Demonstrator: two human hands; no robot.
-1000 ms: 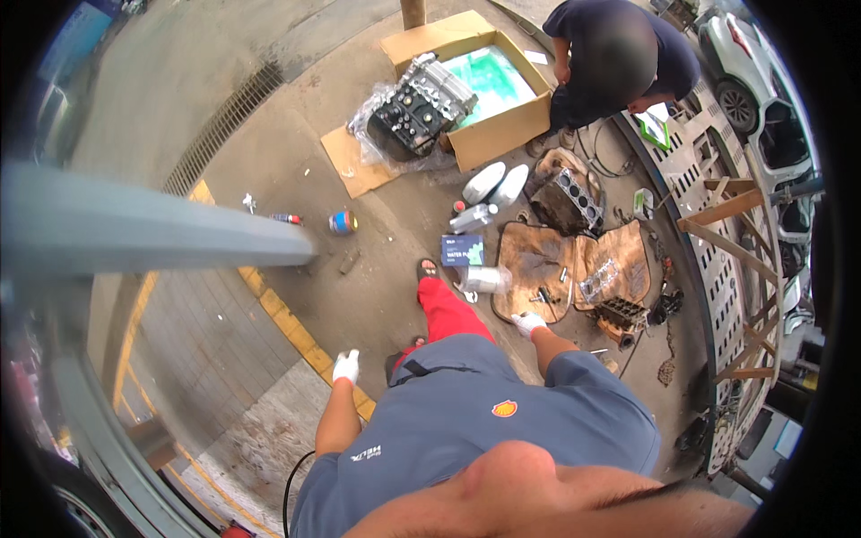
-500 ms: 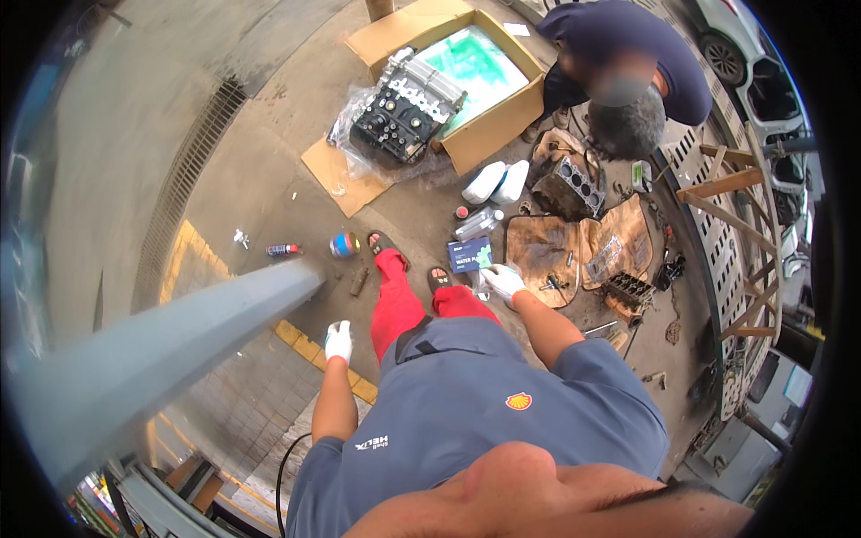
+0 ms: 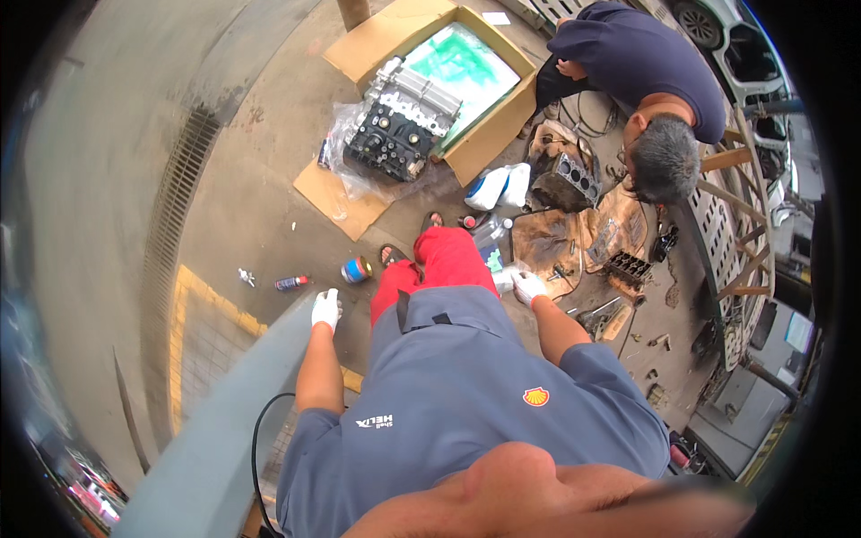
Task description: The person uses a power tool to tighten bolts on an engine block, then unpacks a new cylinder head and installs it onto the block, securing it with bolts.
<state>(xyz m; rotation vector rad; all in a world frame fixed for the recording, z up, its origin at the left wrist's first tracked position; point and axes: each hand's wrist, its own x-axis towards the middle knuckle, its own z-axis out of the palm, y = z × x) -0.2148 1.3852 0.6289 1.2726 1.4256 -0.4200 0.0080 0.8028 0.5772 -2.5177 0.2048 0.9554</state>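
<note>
My right hand (image 3: 530, 286), in a white glove, hangs beside my right leg with its fingers closed on a small carton (image 3: 494, 261). My leg hides much of this blue and green carton, and a pale surface shows by the fingertips. To the left, my white-gloved left hand (image 3: 326, 309) hangs empty beside a thick grey post (image 3: 224, 412), fingers loosely bent and a little apart. A blue and orange can (image 3: 356, 269) and a spray can (image 3: 291, 282) are on the ground beyond it. Clear plastic bottles (image 3: 490, 235) stand ahead of my right hand.
An engine (image 3: 390, 134) rests on plastic by a large open carton (image 3: 489, 139). An engine block (image 3: 567, 183) and a cylinder head (image 3: 630, 272) lie right, near stained cardboard (image 3: 545, 242). A person (image 3: 646, 72) bends over there. A floor grate (image 3: 184, 161) runs along the left.
I have stepped, with my feet and legs shifted. The carton in my right hand has turned and gone partly behind my leg. The other person has leaned further right.
</note>
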